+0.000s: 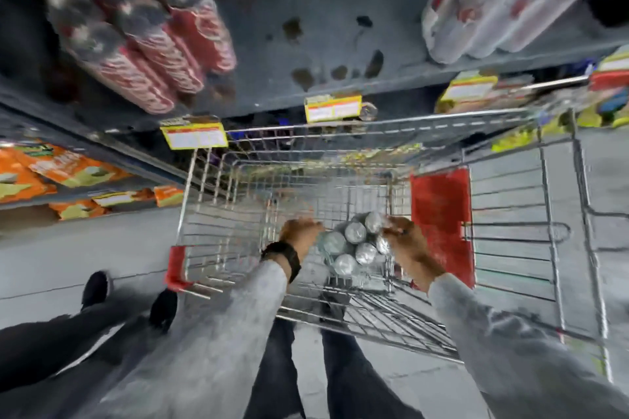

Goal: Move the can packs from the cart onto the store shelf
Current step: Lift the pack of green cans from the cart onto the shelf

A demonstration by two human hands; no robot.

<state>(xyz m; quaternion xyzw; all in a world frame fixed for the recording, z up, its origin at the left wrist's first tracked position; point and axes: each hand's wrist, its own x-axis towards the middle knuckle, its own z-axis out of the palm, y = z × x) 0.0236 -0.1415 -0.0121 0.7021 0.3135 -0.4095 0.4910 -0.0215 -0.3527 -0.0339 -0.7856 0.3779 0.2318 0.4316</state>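
Observation:
A shrink-wrapped can pack [354, 243] with silver tops sits inside the wire cart [211, 228], near its right side. My left hand [299, 231] is wrapped around the pack's left edge and my right hand [406, 245] grips its right edge. The grey store shelf [323, 54] lies straight beyond the cart, stained, with a bare stretch in its middle. A red can pack [149, 34] lies on the shelf at the left.
Clear bottle packs [503, 0] fill the shelf's right end. Yellow price tags [332, 108] line the shelf edge. A red child-seat flap [442, 224] stands right of my hands. Orange packets [51, 170] fill a lower shelf at left. Another person's dark legs and shoes [95, 287] stand lower left.

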